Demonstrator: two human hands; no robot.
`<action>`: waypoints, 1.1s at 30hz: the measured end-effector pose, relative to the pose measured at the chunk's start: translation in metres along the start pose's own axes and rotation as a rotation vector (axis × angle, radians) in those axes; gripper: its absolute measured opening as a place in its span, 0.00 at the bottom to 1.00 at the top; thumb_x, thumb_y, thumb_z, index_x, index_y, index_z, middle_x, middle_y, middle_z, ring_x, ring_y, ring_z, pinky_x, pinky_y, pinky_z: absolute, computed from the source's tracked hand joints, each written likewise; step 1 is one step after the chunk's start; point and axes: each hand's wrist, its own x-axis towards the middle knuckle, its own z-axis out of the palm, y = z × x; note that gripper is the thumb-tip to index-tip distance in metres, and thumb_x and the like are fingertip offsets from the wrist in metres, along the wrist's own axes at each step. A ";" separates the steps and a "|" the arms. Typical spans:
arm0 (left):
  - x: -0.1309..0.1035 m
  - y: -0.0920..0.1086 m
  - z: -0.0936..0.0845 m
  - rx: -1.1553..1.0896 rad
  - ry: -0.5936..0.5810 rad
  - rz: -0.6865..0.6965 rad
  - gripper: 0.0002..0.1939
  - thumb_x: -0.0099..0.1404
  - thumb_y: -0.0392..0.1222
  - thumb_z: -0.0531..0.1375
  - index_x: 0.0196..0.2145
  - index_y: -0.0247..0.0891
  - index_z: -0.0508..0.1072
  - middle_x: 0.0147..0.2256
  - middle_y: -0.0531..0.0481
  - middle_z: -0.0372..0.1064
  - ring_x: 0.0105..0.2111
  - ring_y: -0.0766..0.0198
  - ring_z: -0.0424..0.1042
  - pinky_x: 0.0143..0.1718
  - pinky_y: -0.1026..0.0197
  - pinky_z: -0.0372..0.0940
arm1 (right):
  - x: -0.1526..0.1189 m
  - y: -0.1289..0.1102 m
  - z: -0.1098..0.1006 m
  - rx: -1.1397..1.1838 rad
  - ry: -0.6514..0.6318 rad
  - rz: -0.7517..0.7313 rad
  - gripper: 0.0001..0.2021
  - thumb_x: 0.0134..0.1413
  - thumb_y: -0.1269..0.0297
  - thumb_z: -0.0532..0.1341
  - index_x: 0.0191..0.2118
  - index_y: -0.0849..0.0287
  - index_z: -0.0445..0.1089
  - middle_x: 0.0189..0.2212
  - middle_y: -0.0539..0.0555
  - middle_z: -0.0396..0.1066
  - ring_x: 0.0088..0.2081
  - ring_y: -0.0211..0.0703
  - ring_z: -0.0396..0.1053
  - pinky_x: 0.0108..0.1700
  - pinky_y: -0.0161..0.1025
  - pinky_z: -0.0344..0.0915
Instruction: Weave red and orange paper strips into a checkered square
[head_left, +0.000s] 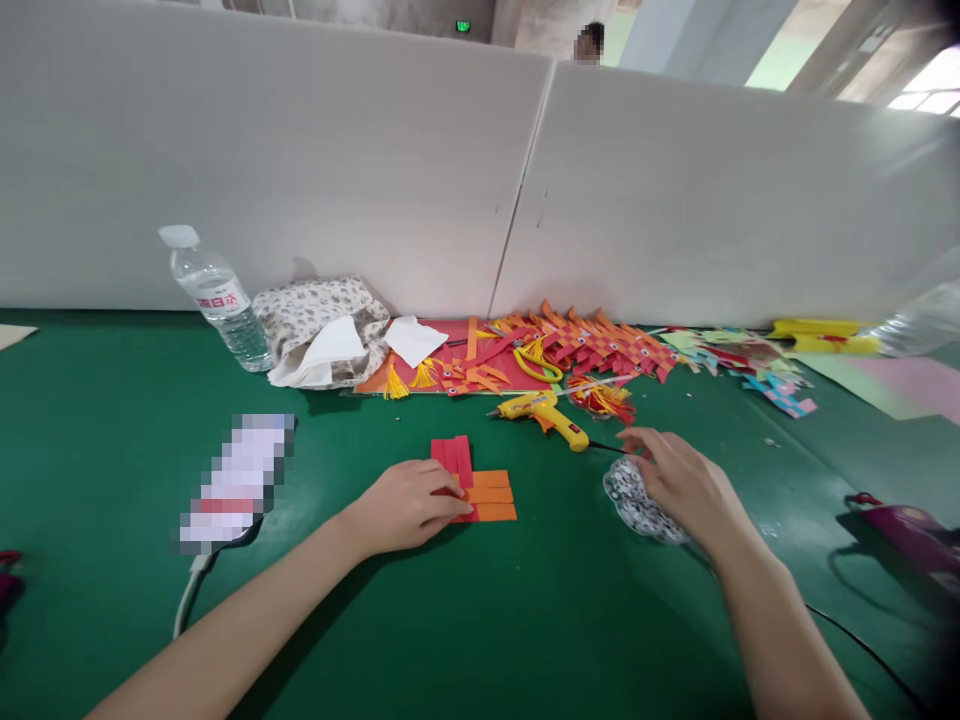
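Woven paper strips (491, 496) likely light, crease-prone, hold flat at crossing; left hand (411, 505) on them, right hand (686, 490) at cord (606, 447), can't tell if either's clamped.

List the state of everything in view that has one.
Left hand: on the paper strips
Right hand: at the cord, grip unclear
Paper strips: crossed, lying flat
Glue gun: lying down, corded, heat unknown
Bottle: capped
Phone: screen lit, cable attached
Patterned bag: open, white tissue showing
Dish: holding many small pieces
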 end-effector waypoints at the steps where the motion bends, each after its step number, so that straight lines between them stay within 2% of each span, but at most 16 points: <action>1: 0.000 0.000 0.000 -0.002 -0.001 -0.001 0.13 0.67 0.39 0.51 0.43 0.43 0.73 0.38 0.48 0.73 0.39 0.63 0.69 0.39 0.60 0.64 | 0.002 0.003 0.000 -0.025 0.004 -0.020 0.11 0.56 0.67 0.49 0.43 0.53 0.63 0.35 0.54 0.70 0.35 0.47 0.70 0.34 0.41 0.63; 6: 0.001 0.001 -0.001 -0.017 0.009 -0.023 0.11 0.67 0.39 0.52 0.41 0.43 0.74 0.38 0.49 0.73 0.38 0.63 0.69 0.38 0.61 0.64 | 0.016 0.027 0.007 -0.001 -0.037 -0.055 0.07 0.52 0.69 0.51 0.37 0.55 0.63 0.31 0.54 0.67 0.33 0.46 0.68 0.33 0.39 0.61; 10: 0.002 0.003 -0.001 -0.041 0.009 -0.041 0.11 0.67 0.39 0.52 0.41 0.44 0.73 0.38 0.50 0.73 0.38 0.64 0.69 0.38 0.62 0.64 | 0.024 0.044 0.016 0.172 -0.099 0.012 0.05 0.48 0.69 0.54 0.33 0.54 0.63 0.29 0.51 0.69 0.31 0.43 0.68 0.33 0.38 0.61; 14: 0.003 0.004 -0.001 -0.058 -0.001 -0.054 0.11 0.66 0.38 0.52 0.42 0.44 0.73 0.38 0.50 0.72 0.38 0.64 0.69 0.38 0.62 0.64 | 0.027 0.048 0.020 0.379 -0.107 0.105 0.03 0.45 0.66 0.59 0.31 0.55 0.66 0.28 0.49 0.71 0.30 0.42 0.69 0.33 0.37 0.63; 18: 0.005 0.005 -0.001 -0.071 -0.005 -0.062 0.11 0.66 0.38 0.53 0.41 0.45 0.74 0.38 0.50 0.72 0.38 0.65 0.69 0.38 0.62 0.64 | 0.026 0.043 0.021 0.485 -0.053 0.208 0.05 0.41 0.63 0.62 0.26 0.56 0.67 0.25 0.50 0.72 0.30 0.43 0.70 0.34 0.38 0.64; 23: 0.006 0.006 -0.001 -0.055 -0.006 -0.054 0.11 0.66 0.37 0.53 0.42 0.46 0.73 0.39 0.52 0.72 0.39 0.65 0.69 0.37 0.62 0.63 | 0.022 0.035 0.020 0.542 -0.074 0.207 0.05 0.40 0.63 0.63 0.24 0.57 0.68 0.23 0.49 0.73 0.28 0.42 0.71 0.33 0.36 0.66; 27: 0.006 0.007 -0.002 -0.054 0.002 -0.048 0.11 0.65 0.37 0.54 0.42 0.46 0.73 0.39 0.52 0.72 0.39 0.65 0.69 0.37 0.62 0.63 | 0.021 0.025 0.020 0.494 -0.074 0.203 0.03 0.41 0.65 0.63 0.26 0.56 0.68 0.24 0.48 0.73 0.28 0.41 0.71 0.34 0.37 0.66; 30: 0.006 0.007 -0.002 -0.046 0.014 -0.048 0.11 0.65 0.37 0.54 0.42 0.46 0.73 0.39 0.52 0.72 0.38 0.65 0.69 0.37 0.62 0.63 | 0.019 0.011 0.014 0.426 -0.046 0.157 0.05 0.44 0.63 0.62 0.31 0.55 0.69 0.29 0.50 0.74 0.32 0.44 0.72 0.36 0.40 0.66; 33: 0.005 0.007 -0.002 -0.053 0.010 -0.053 0.11 0.65 0.37 0.54 0.42 0.47 0.73 0.39 0.52 0.72 0.38 0.65 0.69 0.38 0.62 0.63 | 0.006 -0.007 0.001 0.282 -0.028 0.063 0.14 0.50 0.53 0.59 0.40 0.54 0.68 0.42 0.55 0.72 0.44 0.51 0.69 0.44 0.46 0.65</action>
